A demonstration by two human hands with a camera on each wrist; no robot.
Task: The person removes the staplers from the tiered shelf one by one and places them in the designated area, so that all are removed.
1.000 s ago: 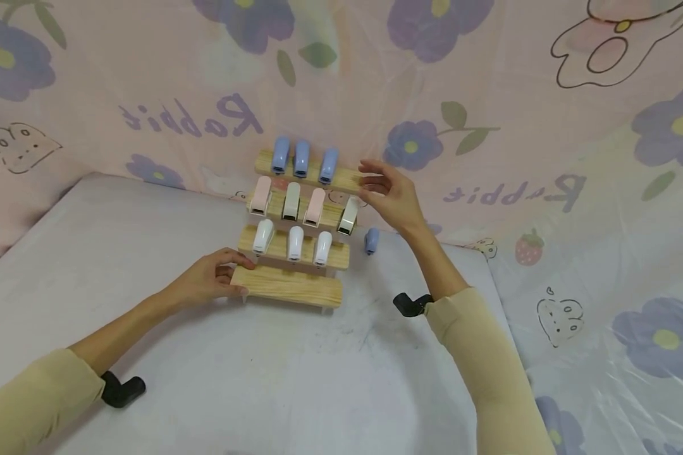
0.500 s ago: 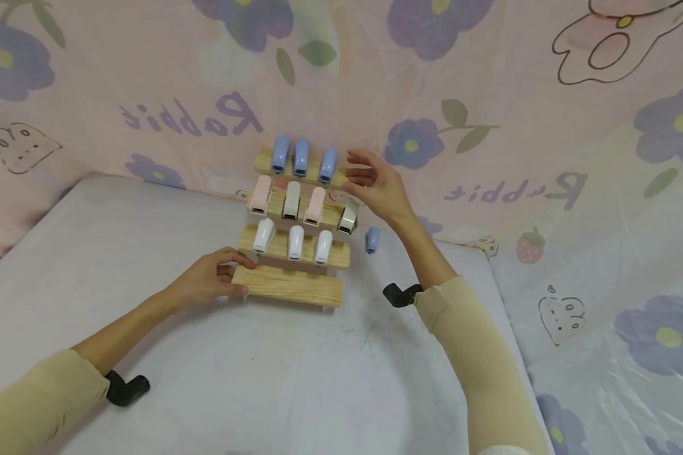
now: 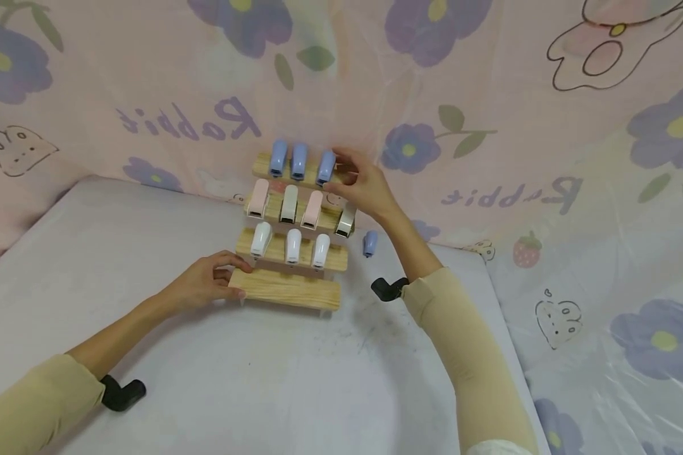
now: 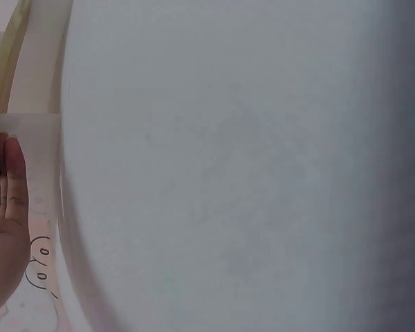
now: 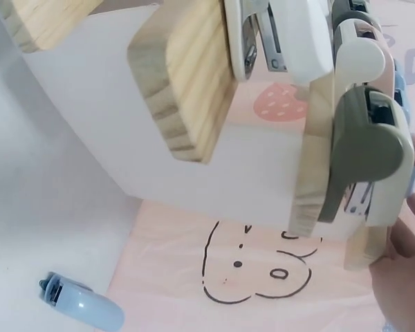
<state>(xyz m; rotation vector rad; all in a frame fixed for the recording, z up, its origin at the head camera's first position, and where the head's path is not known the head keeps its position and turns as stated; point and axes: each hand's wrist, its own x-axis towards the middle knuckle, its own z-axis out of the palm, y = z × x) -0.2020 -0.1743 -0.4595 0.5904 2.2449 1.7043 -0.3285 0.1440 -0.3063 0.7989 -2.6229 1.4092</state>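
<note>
A four-step display rack with wooden shelves (image 3: 287,289) and clear side supports holds small staplers. My left hand (image 3: 202,281) grips the left end of the lowest shelf; its fingers also show in the left wrist view. At the top shelf's right end my right hand (image 3: 364,183) pinches a blue stapler (image 3: 326,167), thumb in front and fingers behind. Two more blue staplers (image 3: 298,161) stand left of it. Below sit pink staplers (image 3: 312,210), a pale green stapler (image 3: 288,203) and a grey-green and cream stapler (image 3: 345,220). White staplers (image 3: 293,246) occupy the third shelf.
Another blue stapler (image 3: 370,243) lies on the white tabletop (image 3: 296,392) right of the rack, also seen in the right wrist view. A patterned curtain (image 3: 319,82) hangs close behind the rack. Black wrist mounts (image 3: 122,393) project from both sleeves.
My right hand has moved left along the top shelf, from its bare right end to the rightmost blue stapler. The left hand stays on the lowest shelf.
</note>
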